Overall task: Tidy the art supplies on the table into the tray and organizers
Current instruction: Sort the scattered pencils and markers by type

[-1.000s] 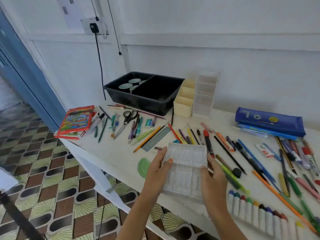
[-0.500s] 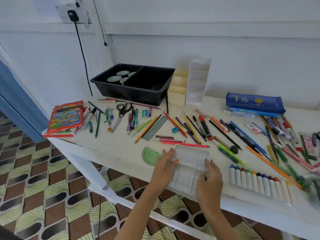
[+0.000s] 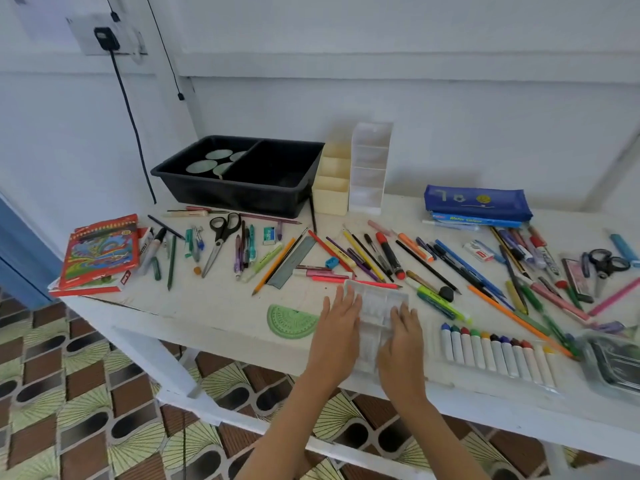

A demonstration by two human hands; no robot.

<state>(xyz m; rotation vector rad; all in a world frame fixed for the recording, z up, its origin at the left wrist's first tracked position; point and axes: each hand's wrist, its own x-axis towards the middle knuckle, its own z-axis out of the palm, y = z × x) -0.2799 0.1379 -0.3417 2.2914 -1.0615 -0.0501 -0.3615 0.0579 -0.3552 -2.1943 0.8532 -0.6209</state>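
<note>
A clear plastic compartment box [image 3: 378,302] lies flat on the white table [image 3: 207,306] near its front edge. My left hand [image 3: 341,323] rests along the box's left side with straight fingers. My right hand [image 3: 403,341] lies on its lower right part, fingers flat on top. At the back stand a black two-part tray [image 3: 239,199] with round lids in its left half, a cream organizer [image 3: 330,199] and a white organizer [image 3: 367,199]. Pens, pencils and markers [image 3: 381,258] are scattered across the table.
A green protractor [image 3: 291,322] lies left of my hands and a row of paint tubes [image 3: 498,351] to the right. Black scissors [image 3: 221,240], a red pencil box [image 3: 100,254], a blue pencil case [image 3: 478,202] and a clear container [image 3: 613,362] are further out.
The clear box was held up off the table in both hands; it has come down and now lies flat near the front edge, with my hands flattened on it.
</note>
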